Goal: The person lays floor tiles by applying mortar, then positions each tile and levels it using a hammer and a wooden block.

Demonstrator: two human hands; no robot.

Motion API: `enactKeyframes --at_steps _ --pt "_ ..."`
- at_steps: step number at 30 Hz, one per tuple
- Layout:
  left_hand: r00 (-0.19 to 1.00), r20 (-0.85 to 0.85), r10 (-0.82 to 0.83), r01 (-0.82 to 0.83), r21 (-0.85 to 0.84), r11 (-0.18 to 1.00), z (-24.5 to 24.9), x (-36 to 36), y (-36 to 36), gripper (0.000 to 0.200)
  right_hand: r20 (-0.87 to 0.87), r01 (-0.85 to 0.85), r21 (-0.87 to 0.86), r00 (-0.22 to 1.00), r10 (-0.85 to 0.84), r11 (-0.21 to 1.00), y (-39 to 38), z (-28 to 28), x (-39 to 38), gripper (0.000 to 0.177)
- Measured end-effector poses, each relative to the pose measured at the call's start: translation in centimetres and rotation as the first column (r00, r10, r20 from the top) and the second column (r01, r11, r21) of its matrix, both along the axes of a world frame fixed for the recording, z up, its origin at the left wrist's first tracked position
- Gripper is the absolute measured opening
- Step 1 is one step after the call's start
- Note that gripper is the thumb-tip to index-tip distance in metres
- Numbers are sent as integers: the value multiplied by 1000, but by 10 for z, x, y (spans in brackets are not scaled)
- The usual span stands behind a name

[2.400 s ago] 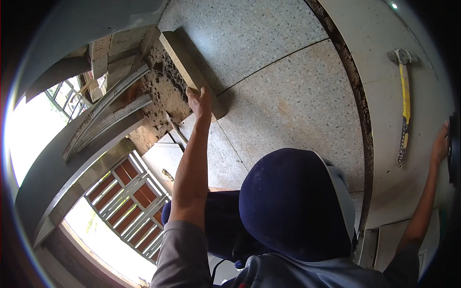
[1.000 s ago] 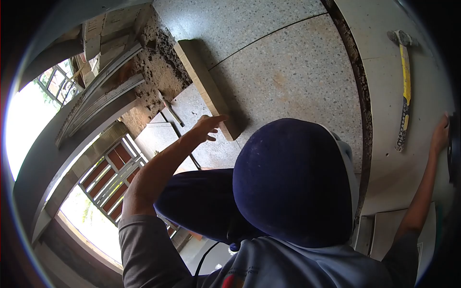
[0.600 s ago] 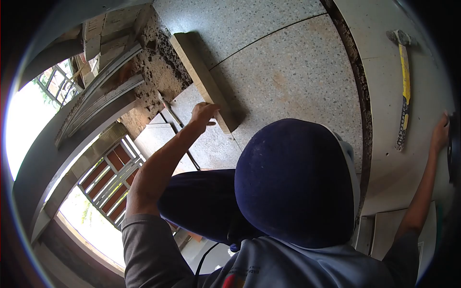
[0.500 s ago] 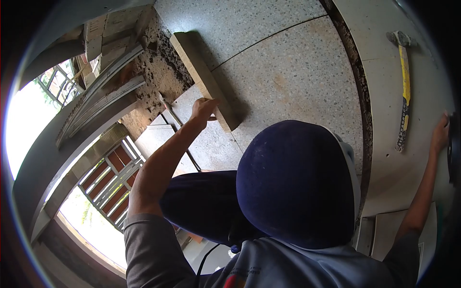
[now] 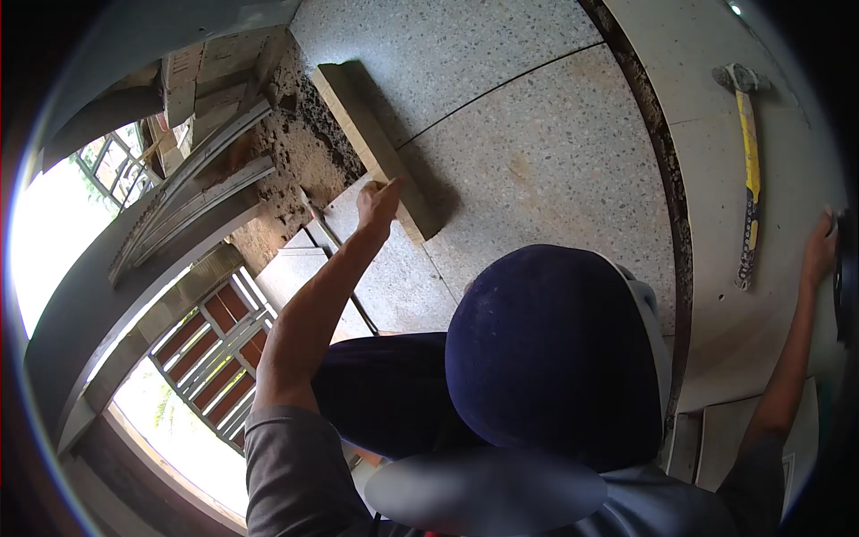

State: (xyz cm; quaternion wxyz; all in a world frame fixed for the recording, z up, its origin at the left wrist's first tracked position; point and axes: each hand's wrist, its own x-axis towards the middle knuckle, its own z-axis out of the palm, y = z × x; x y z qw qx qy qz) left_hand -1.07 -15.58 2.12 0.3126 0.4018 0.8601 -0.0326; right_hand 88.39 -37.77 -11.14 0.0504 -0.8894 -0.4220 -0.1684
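Observation:
A long, squared wooden block (image 5: 362, 125) lies slantwise on the speckled floor tiles (image 5: 528, 152). My left hand (image 5: 378, 204) is at the block's lower half, its fingers curled closed on the near edge. Some fingertips are hidden behind the hand. Far to the right, my right hand (image 5: 819, 246) is beside a dark object (image 5: 844, 268) at the edge of the view. Its fingers are too small and partly covered to read. A hammer (image 5: 750, 170) with a yellow and black handle lies on the paler surface between my right hand and the tiles.
My bent knee (image 5: 550, 358) in dark blue cloth covers the lower middle. A dark gap (image 5: 673, 179) runs along the tiles' right side. Rough dirt (image 5: 304, 134) borders the block's far end. A thin bar-like tool (image 5: 322, 224) lies left of my hand, near a metal gate (image 5: 210, 331).
My left hand has shifted its grip slightly on the block, the fingers now more bunched. The view has tilted a little. The block and my right hand look nearly the same.

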Motion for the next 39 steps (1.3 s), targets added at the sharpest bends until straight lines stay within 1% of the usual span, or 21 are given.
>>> enactKeyframes --at_steps 2,5,8,10,11,14,15,16,17,18,20,22,24,26,28,29,30,33,36,38,39 --pt "989 -117 -91 93 11 996 5 11 9 46 13 -38 26 999 38 999 2 3 -4 81" --pt "979 -157 -128 135 37 990 13 22 15 48 -66 17 -12 998 -18 1000 3 6 -5 81" --pt "986 -146 -74 83 59 995 10 22 19 47 -41 53 -29 998 -55 998 3 5 -8 82" --pt "983 -166 -83 87 14 996 10 21 23 52 -100 74 -34 992 -77 997 2 5 -10 83" --pt "981 -175 -89 88 -8 996 10 22 23 56 -128 85 -36 988 -89 996 1 6 -10 84" --pt "996 -69 -59 68 142 988 25 41 20 88 -2 46 -11 999 -46 999 3 3 -6 81" --pt "966 -117 -233 252 201 946 23 38 21 95 -5 25 -12 1000 -25 1000 2 3 -3 80" --pt "903 -174 -392 426 250 870 21 27 23 102 -8 2 -15 1000 -2 1000 2 6 -2 79" --pt "813 -240 -531 582 286 761 31 37 25 110 -13 -25 -16 1000 24 1000 4 8 -1 78" --pt "880 -14 -475 467 206 860 47 45 25 103 -27 -32 -15 999 31 999 4 9 -2 78" --pt "861 26 -508 500 135 855 46 32 27 104 -60 -44 -11 997 43 999 5 10 -6 76" --pt "870 94 -485 482 55 875 50 29 30 109 -66 -30 21 997 31 999 4 9 -11 77" --pt "899 184 -397 411 -46 910 59 34 32 115 -43 -11 23 999 12 1000 4 9 -14 77" --pt "860 135 -492 496 9 869 45 20 32 119 11 18 0 1000 -18 1000 4 6 -9 77" --pt "856 117 -503 504 24 863 40 15 35 120 -54 79 -50 995 -81 996 3 5 -8 78" --pt "874 128 -470 472 9 881 42 17 35 120 -86 108 -78 990 -115 991 2 5 -8 79" --pt "890 138 -435 440 -5 898 45 20 37 120 -100 97 -62 990 -103 993 1 5 -8 79" --pt "793 -25 -609 605 141 783 23 -3 40 119 -114 81 -29 990 -83 996 1 3 -7 80" --pt "928 88 -363 365 -12 931 30 6 62 118 -105 110 -39 988 -114 993 -3 -2 -5 80" --pt "920 105 -377 375 43 926 24 -1 73 118 -136 149 -60 978 -156 987 -4 -1 -7 81" --pt "916 113 -385 379 69 923 21 -4 77 118 -119 150 -76 980 -158 986 -4 -1 -8 81"
